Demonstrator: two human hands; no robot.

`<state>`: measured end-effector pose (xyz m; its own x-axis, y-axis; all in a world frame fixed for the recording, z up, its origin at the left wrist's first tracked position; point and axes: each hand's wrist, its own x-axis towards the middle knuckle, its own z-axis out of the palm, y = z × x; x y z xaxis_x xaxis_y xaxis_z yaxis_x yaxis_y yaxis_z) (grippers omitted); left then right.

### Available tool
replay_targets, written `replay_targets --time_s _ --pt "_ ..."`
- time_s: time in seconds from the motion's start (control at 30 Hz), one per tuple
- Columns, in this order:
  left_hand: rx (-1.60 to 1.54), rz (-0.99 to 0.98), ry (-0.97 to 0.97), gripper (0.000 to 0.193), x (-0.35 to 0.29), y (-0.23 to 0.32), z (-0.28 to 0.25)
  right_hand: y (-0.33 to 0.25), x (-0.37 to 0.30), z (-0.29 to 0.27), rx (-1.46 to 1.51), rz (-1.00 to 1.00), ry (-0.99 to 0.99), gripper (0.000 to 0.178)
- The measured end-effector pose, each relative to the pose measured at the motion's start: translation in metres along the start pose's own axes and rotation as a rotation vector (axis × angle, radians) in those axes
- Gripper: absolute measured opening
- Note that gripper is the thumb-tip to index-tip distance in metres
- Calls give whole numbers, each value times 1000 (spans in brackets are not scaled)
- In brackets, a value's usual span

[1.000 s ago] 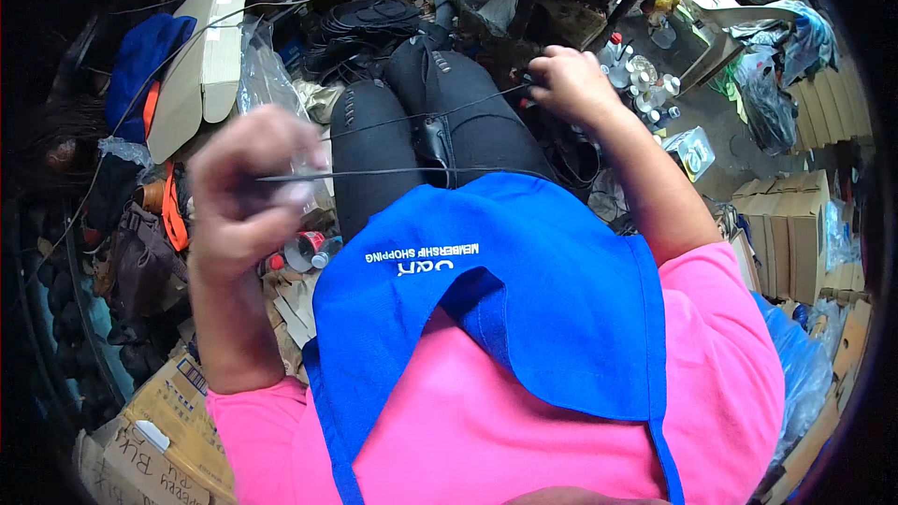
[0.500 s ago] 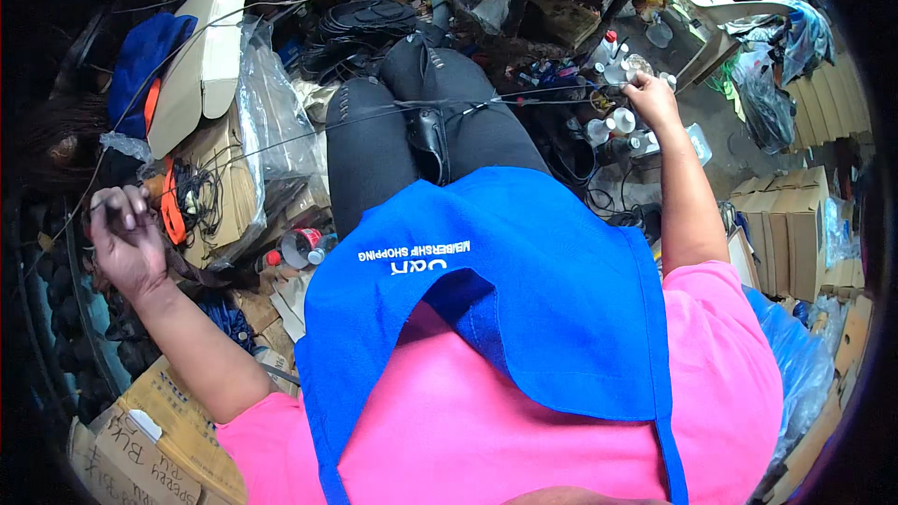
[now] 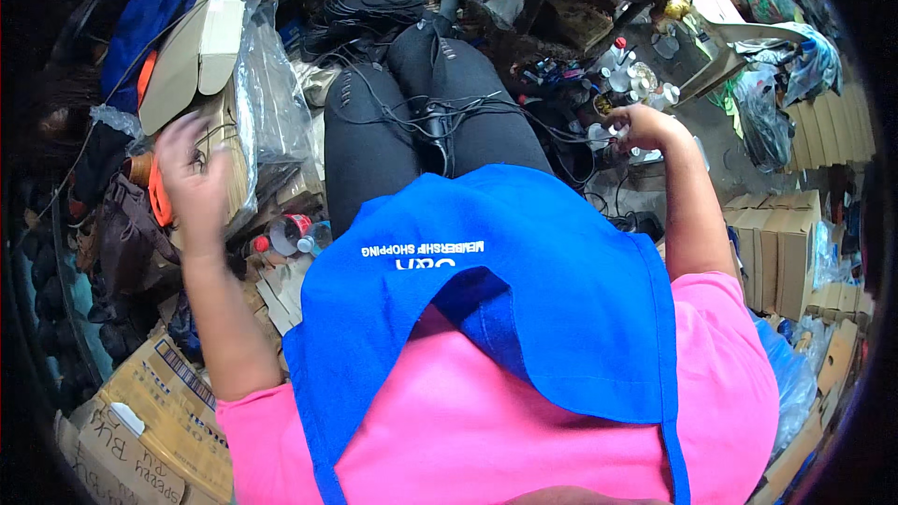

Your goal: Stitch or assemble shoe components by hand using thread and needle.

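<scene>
Loose loops of thin black cord (image 3: 468,112) lie across my thighs, over a dark shoe (image 3: 438,126) held between my knees. My right hand (image 3: 644,127) is out to the right with bent fingers closed on the cord, whose strands run from it back to the shoe. At the left, my left hand (image 3: 194,189) is raised in front of the cardboard with its fingers apart, somewhat blurred. I see nothing held in it. Most of the shoe is hidden by my legs, the cord and the blue apron (image 3: 524,299).
Folded cardboard (image 3: 192,47) and clear plastic sheeting (image 3: 271,103) stand left of my legs. Plastic bottles (image 3: 316,238) lie near my left hip. Several white-capped bottles (image 3: 622,79) stand beyond my right hand. Stacked cardboard (image 3: 772,252) is at the right.
The cord, stretched between both hands before, now lies slack across my thighs. My left hand has let go and moved right and up. My right hand has lowered slightly, its wrist bent.
</scene>
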<state>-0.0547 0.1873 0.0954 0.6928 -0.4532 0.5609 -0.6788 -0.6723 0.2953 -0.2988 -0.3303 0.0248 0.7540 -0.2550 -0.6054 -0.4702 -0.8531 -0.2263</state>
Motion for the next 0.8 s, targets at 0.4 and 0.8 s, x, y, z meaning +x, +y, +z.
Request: replay_targets --time_s 0.4,0.8 --pt "3 515 -367 18 29 79 132 -180 27 -2 -46 -717 505 28" --pt "-890 -129 -326 6 56 93 24 -161 -11 -57 957 -686 448 11"
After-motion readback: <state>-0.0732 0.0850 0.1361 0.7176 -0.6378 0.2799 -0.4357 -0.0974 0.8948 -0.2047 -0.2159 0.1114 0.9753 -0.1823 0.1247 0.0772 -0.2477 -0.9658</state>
